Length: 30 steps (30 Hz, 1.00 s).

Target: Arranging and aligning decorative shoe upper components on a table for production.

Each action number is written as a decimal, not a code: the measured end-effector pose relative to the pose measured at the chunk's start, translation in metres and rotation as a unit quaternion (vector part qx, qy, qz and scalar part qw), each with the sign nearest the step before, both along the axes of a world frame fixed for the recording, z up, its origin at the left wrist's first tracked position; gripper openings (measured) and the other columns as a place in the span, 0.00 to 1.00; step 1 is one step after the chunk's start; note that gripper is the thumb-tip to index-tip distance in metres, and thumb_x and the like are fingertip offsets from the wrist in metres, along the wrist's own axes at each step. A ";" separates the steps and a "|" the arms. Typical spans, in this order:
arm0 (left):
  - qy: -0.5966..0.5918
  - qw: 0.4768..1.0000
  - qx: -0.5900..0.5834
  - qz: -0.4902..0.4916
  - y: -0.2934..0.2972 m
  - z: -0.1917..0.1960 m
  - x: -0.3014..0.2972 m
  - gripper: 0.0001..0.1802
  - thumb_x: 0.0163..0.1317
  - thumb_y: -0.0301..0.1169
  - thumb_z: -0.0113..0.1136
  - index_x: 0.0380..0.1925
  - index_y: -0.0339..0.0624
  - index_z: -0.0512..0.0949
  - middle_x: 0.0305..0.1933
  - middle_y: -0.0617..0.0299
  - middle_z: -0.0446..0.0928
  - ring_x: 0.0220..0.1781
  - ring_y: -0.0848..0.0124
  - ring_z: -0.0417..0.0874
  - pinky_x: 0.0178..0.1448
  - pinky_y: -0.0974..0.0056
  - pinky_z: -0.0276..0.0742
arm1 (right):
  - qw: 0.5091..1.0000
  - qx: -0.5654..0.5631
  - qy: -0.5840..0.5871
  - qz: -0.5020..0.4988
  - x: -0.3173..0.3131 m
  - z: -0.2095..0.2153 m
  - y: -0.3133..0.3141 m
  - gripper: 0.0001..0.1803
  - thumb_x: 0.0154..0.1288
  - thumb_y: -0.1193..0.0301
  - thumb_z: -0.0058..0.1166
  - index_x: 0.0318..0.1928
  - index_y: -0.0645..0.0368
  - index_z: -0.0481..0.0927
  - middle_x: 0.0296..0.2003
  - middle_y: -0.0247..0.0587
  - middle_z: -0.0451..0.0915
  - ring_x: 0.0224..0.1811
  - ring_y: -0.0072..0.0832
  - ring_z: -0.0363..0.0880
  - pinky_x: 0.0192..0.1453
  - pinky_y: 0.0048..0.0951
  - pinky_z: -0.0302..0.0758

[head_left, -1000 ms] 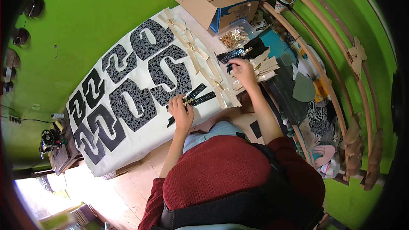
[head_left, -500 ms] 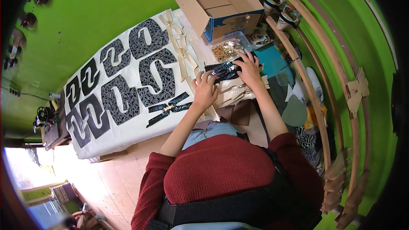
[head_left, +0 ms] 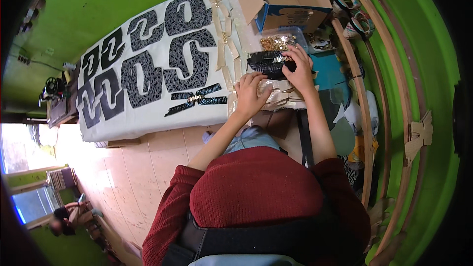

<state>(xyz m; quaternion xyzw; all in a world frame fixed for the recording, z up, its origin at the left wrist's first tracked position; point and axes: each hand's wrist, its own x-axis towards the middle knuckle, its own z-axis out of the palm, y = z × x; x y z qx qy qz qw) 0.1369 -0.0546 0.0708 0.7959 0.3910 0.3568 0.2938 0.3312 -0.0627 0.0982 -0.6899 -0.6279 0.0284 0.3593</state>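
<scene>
Drawn back from atop the shiny black straps (head_left: 260, 64) a moment ago, the left hand (head_left: 253, 97) rests, fingers parted, at their near edge beside beige strips (head_left: 291, 99). The right hand (head_left: 300, 73) curls over the straps' right end, its grip impossible to tell. They lie on the counter (head_left: 143, 124), before gold pieces (head_left: 276, 43) and a cardboard box (head_left: 298, 17).

— Your left forearm (head_left: 215, 142) points between one and two o'clock, left hand (head_left: 252, 94) palm down, thumb apart.
— And your right forearm (head_left: 320, 125) aims near twelve, right hand (head_left: 299, 69) bent-fingered at your left's two o'clock.
</scene>
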 end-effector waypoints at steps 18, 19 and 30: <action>-0.296 0.859 -0.414 0.064 0.014 0.013 -0.165 0.14 0.54 0.32 0.69 0.34 0.36 0.77 0.31 0.60 0.79 0.29 0.76 0.79 0.31 0.73 0.79 | 0.975 0.018 -0.033 0.218 -0.150 0.018 -0.021 0.19 0.43 0.68 0.66 0.38 0.54 0.75 0.40 0.33 0.78 0.46 0.29 0.76 0.60 0.41 0.58; -0.309 0.862 -0.394 0.080 0.010 0.011 -0.177 0.11 0.53 0.30 0.69 0.32 0.35 0.78 0.29 0.61 0.79 0.29 0.77 0.79 0.30 0.73 0.78 | 0.975 -0.010 -0.014 0.223 -0.159 0.015 -0.022 0.20 0.43 0.68 0.66 0.39 0.54 0.76 0.40 0.33 0.78 0.44 0.29 0.77 0.56 0.39 0.60; -0.219 0.829 -0.515 -0.002 -0.006 0.006 -0.254 0.16 0.56 0.24 0.64 0.44 0.37 0.72 0.41 0.58 0.82 0.37 0.79 0.81 0.40 0.76 0.76 | 0.955 -0.041 -0.023 0.293 -0.208 -0.002 -0.024 0.24 0.46 0.61 0.64 0.48 0.47 0.80 0.40 0.31 0.75 0.45 0.27 0.73 0.53 0.39 0.60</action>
